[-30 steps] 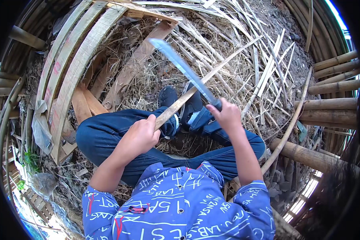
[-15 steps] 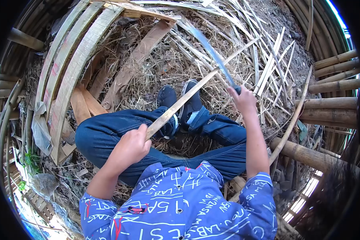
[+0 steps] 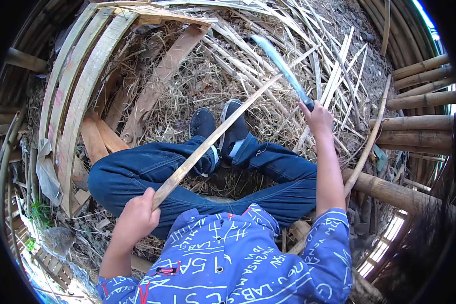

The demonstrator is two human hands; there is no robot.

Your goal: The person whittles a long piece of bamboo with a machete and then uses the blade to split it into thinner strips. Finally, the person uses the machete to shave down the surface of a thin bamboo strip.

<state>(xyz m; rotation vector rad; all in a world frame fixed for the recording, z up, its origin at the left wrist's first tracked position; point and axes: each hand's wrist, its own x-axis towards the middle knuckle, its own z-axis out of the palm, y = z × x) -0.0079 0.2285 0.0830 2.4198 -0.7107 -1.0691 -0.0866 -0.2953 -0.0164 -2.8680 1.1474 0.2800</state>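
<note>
My left hand point(image 3: 138, 215) is closed round the near end of a long, pale bamboo strip point(image 3: 217, 133). The strip slants away over my crossed legs toward the upper right. In my right hand point(image 3: 319, 119) is the dark handle of a machete point(image 3: 283, 67), its long blade pointing up and left. The blade lies across the strip's far part; whether the edge touches it I cannot make out. Beneath the strip are my dark shoes point(image 3: 231, 116) and jeans point(image 3: 131, 175).
A slatted wooden frame point(image 3: 83, 86) stands at the left, with loose boards point(image 3: 162, 76) beside it. Several bamboo strips point(image 3: 339, 76) lie scattered at the upper right. Bamboo poles point(image 3: 415, 133) line the right side, and shavings point(image 3: 182, 96) cover the ground.
My left hand has drawn back toward me, down and left, with the strip. My right hand and the machete have shifted slightly right, so the blade crosses the strip a little differently.
</note>
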